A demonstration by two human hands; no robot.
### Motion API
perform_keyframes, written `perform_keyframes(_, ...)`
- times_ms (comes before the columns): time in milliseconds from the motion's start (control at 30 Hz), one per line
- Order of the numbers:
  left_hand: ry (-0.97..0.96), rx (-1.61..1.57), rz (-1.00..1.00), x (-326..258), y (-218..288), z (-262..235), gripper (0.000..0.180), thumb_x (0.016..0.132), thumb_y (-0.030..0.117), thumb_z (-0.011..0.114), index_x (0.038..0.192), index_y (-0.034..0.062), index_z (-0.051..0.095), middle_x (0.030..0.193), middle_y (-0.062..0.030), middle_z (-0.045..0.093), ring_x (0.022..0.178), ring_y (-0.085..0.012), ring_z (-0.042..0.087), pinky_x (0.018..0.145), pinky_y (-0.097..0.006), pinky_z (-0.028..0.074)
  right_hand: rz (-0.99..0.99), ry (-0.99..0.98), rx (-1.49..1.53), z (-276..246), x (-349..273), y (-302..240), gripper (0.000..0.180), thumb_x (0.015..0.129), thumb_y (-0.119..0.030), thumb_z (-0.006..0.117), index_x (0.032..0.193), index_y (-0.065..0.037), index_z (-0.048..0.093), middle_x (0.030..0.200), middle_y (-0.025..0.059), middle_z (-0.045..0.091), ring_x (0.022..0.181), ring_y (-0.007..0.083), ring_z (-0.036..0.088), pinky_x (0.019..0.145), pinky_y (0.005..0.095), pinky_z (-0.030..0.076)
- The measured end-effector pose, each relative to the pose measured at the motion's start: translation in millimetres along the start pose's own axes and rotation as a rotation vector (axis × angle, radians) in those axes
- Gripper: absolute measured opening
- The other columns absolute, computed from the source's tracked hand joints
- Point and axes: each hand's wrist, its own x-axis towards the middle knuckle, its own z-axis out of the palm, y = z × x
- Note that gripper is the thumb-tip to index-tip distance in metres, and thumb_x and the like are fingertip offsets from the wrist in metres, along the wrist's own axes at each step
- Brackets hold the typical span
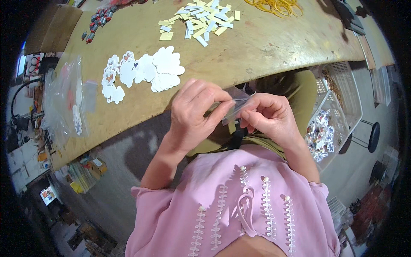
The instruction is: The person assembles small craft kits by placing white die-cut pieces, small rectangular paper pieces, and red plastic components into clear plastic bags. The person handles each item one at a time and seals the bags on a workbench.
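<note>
Over my lap, just off the table's near edge, my left hand and my right hand pinch a small clear plastic bag from either side. Fingers and thumb are closed on it in both hands. Whether anything is inside the bag I cannot make out. On the table beyond my left hand lie white scalloped cutouts, overlapping one another. Left of them sit more cutouts, some with a small printed picture.
The worn table carries a heap of yellow and pale-blue slips, yellow rubber bands and small red-grey pieces. Clear plastic bags lie at its left end. On my right, white plastic baskets hold printed cutouts.
</note>
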Motion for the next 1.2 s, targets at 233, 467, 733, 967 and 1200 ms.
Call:
perform_keyframes(233, -0.082, -0.271, -0.173, 2.5, 21.7, 9.7, 0.024, 0.082, 0.0, 0.085, 0.104, 0.0031, 0.075, 0.097, -0.0097, 0.075, 0.086, -0.025, 0.072, 0.076, -0.035, 0.057, 0.036, 0.035, 0.167, -14.9, -2.9, 2.2, 0.009, 0.102, -0.008, 0.071, 0.094, -0.003, 0.072, 0.078, -0.0006, 0.07, 0.068, 0.0041, 0.063, 0.06, 0.0209, 0.05)
perform_keyframes(467, -0.135, -0.299, -0.356, -6.5, 33.4, 17.2, 0.021, 0.086, -0.002, 0.081, 0.107, -0.0002, 0.078, 0.094, -0.0089, 0.077, 0.08, -0.0145, 0.072, 0.073, -0.029, 0.058, -0.06, 0.099, 0.162, -7.4, -4.3, 15.6, 0.011, 0.104, -0.009, 0.072, 0.094, -0.004, 0.071, 0.079, -0.0018, 0.069, 0.068, 0.0031, 0.061, 0.06, 0.0199, 0.048)
perform_keyframes(733, -0.11, -0.217, -0.311, -8.8, 28.5, 21.4, 0.008, 0.082, -0.001, 0.079, 0.088, 0.0025, 0.074, 0.077, -0.0098, 0.073, 0.067, -0.0223, 0.071, 0.061, -0.034, 0.055, -0.095, 0.12, -0.057, -5.7, -6.2, 22.7, 0.017, 0.101, -0.005, 0.073, 0.085, -0.003, 0.066, 0.078, -0.006, 0.064, 0.069, -0.0012, 0.052, 0.058, 0.0189, 0.041)
perform_keyframes(967, -0.044, -0.165, -0.278, -14.6, 25.5, 29.9, 0.011, 0.076, 0.002, 0.079, 0.079, 0.0053, 0.069, 0.072, -0.0087, 0.07, 0.064, -0.0277, 0.069, 0.059, -0.037, 0.054, -0.06, 0.143, -0.055, 2.1, -4.7, 19.9, 0.022, 0.096, -0.001, 0.071, 0.078, -0.005, 0.059, 0.076, -0.0088, 0.06, 0.069, -0.0022, 0.047, 0.057, 0.0189, 0.038)
perform_keyframes(1200, -0.05, -0.026, -0.191, -15.2, 23.1, 30.4, 0.013, 0.074, 0.003, 0.08, 0.079, 0.0078, 0.068, 0.071, -0.0067, 0.069, 0.064, -0.0267, 0.068, 0.06, -0.038, 0.054, -0.024, 0.118, 0.008, -6.3, -11.1, 35.2, 0.022, 0.098, -0.005, 0.069, 0.079, -0.007, 0.059, 0.075, -0.0081, 0.06, 0.068, -0.0013, 0.05, 0.057, 0.0193, 0.04)
